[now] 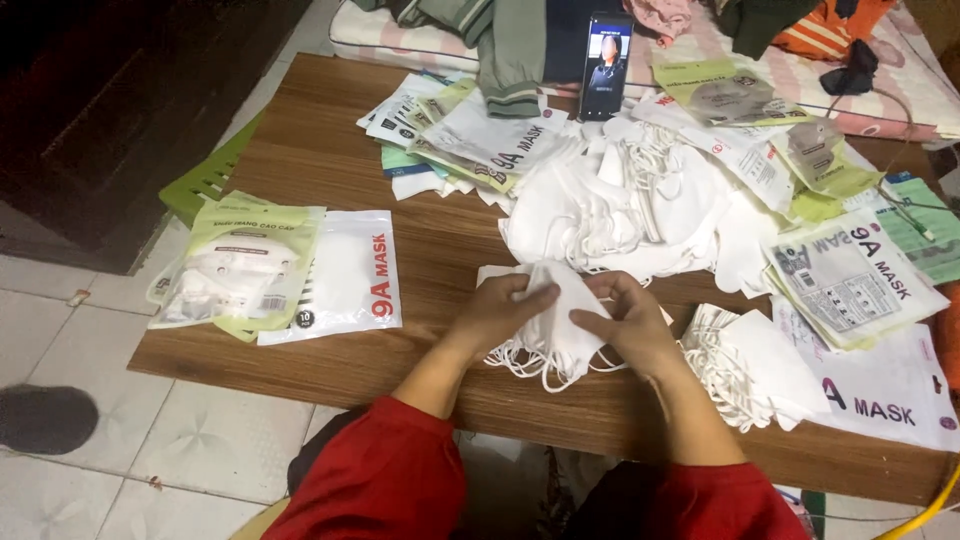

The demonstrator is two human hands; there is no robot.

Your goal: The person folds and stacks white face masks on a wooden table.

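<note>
White masks [552, 325] gripped by both closed hands.

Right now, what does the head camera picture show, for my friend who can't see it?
Two hands, the left hand and right hand, hold a small stack of white face masks over a wooden table. A bigger mask pile, flat packets and a propped phone lie around.

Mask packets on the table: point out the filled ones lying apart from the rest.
The green-fronted filled packets at the table's left edge, stacked on a white packet. The other packets crowd the far and right sides around the loose mask heap.
</note>
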